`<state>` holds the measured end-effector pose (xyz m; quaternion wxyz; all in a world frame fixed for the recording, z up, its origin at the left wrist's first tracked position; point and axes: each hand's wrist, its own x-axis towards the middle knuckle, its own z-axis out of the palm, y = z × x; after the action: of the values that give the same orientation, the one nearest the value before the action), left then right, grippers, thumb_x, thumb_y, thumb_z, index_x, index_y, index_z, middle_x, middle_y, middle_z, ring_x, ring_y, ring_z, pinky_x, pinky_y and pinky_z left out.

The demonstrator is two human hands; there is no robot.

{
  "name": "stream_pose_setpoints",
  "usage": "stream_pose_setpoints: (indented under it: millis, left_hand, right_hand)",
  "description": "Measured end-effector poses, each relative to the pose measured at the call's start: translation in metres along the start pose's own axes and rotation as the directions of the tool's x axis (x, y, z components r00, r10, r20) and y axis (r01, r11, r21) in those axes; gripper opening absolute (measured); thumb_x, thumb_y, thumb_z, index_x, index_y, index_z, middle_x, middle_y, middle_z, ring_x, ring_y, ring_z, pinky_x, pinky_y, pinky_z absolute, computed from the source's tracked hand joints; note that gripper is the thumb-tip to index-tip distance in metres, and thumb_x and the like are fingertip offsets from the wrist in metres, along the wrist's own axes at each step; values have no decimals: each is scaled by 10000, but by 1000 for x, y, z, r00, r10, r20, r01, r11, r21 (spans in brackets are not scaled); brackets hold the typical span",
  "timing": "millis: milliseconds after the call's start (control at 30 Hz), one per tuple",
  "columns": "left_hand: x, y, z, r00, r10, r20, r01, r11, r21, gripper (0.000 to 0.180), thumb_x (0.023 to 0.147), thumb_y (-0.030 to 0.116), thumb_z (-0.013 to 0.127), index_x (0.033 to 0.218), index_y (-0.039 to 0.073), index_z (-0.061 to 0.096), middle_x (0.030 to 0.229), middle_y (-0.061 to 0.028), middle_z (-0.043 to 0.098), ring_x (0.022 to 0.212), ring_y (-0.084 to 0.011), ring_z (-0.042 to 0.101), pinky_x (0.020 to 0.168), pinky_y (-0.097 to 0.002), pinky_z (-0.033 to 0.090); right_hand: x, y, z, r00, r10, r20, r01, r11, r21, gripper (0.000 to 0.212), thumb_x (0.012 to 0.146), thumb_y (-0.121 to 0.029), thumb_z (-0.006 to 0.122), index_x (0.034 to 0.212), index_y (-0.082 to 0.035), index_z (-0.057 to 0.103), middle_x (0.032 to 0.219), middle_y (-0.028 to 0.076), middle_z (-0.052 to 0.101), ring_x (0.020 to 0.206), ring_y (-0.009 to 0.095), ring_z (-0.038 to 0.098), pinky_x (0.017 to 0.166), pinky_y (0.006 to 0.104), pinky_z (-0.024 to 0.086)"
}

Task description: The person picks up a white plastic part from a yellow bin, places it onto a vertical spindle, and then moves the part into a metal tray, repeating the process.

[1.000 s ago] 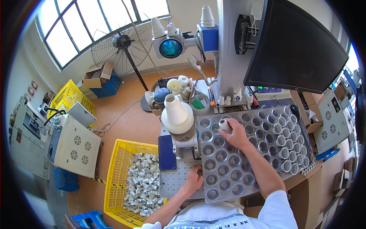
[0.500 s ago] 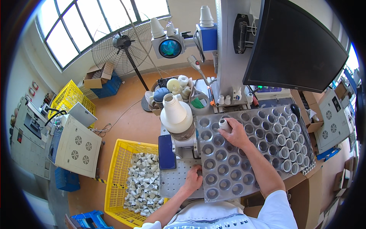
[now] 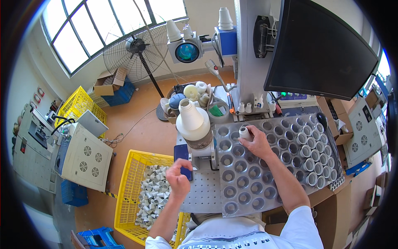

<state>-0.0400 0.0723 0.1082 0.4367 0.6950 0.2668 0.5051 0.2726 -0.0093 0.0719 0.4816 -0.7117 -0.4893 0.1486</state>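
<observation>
In my right hand (image 3: 256, 141) is a small white tapered plastic cup (image 3: 244, 132), gripped between thumb and fingers above the far left part of a clear moulded tray (image 3: 232, 209). My left hand (image 3: 179, 178) is raised with curled fingers beside a dark blue flat phone-like slab (image 3: 180, 154), which it partly covers. Whether anything sits in those fingers is hidden. Just beyond stands a white stepped cone (image 3: 193, 118) on a round metal mount. Upright white cups (image 3: 311, 179) fill the right part of the tray; its left pockets hold none.
A yellow crate (image 3: 127, 199) of loose white cups is at the left, next to a perforated metal plate (image 3: 201, 197). A lens head (image 3: 187, 52) hangs above the cone. A large black monitor (image 3: 321, 50) overhangs the tray. A pedestal fan (image 3: 137, 45) stands behind.
My left hand has risen from the perforated plate beside the tray and moved left and away from me, over the slab's edge. My right hand keeps the cup at nearly the same place.
</observation>
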Motion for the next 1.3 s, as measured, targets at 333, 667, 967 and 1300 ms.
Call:
stream_pose_setpoints:
  millis: [333,667,967,1300]
  left_hand:
    - [154,89,22,936,290,-200,-264,954,144,389,713,65,374,851,-128,682,849,-138,695,919,-196,637,970,-328,469]
    - [120,118,-42,903,280,-326,-241,958,156,266,606,109,385,557,-16,615,599,-47,595,599,-137,544,644,-234,439]
    - [-1,-85,-293,783,153,-603,267,793,548,386,722,132,430,899,-115,668,887,-210,681,864,-329,641,902,-440,507]
    - [-67,-43,-84,981,-127,-148,179,888,423,283,693,120,388,797,-51,588,805,-103,619,754,-230,598,747,-342,485]
  right_hand:
    - [30,-64,-33,998,53,-37,-39,949,312,395,874,-173,807,1166,25,631,1041,70,704,946,118,666,884,289,532]
    - [52,-216,26,938,-345,21,309,863,399,472,860,-270,811,1170,45,645,1078,147,704,973,187,689,884,323,548]
    - [13,-123,4,920,-376,-115,386,918,89,467,872,-292,761,1210,5,635,1224,194,646,1182,313,607,1032,404,467]
    - [-38,41,-214,897,442,-21,-299,571,-765,747,750,-369,790,1402,-88,558,1340,206,593,1293,369,533,1068,480,450]
